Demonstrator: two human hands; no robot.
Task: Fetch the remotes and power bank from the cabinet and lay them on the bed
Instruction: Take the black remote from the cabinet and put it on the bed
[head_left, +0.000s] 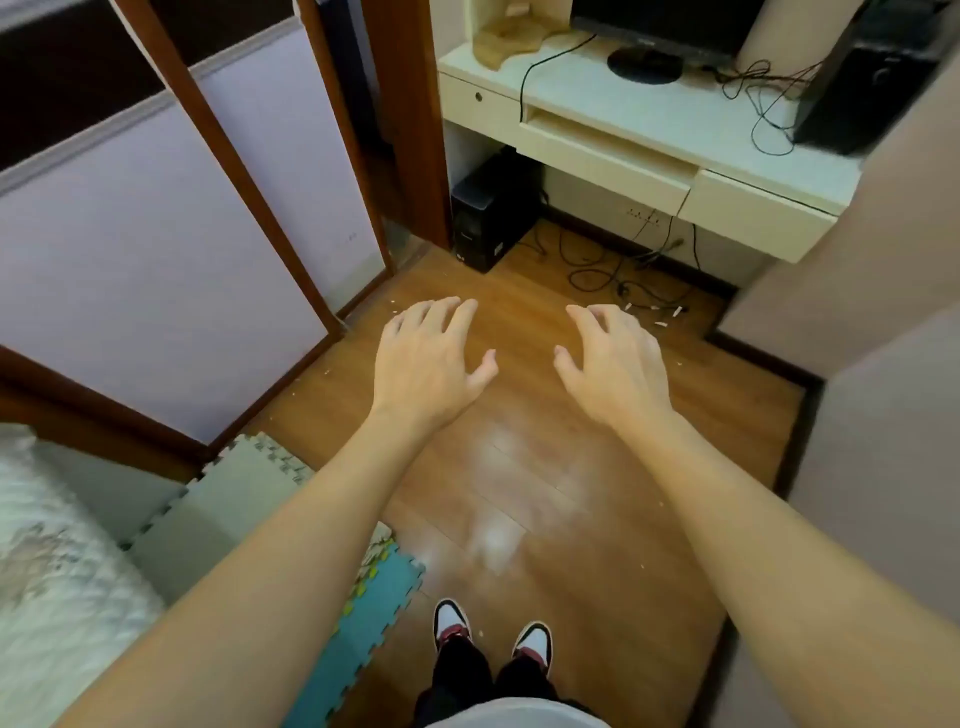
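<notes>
My left hand (428, 358) and my right hand (615, 364) are both stretched out in front of me over the wooden floor, palms down, fingers spread, holding nothing. The bed (47, 561), with a pale patterned cover, fills the lower left corner. A tall grey-beige cabinet (883, 322) stands along the right edge; only its outer side shows and its inside is hidden. No remote or power bank is visible.
A cream desk (649, 119) with drawers stands ahead, carrying a monitor (660, 26), a black speaker (862, 78) and cables. Beneath it sit a black computer tower (491, 213) and loose wires. Sliding doors (156, 234) line the left. Foam mats (244, 499) lie beside the bed.
</notes>
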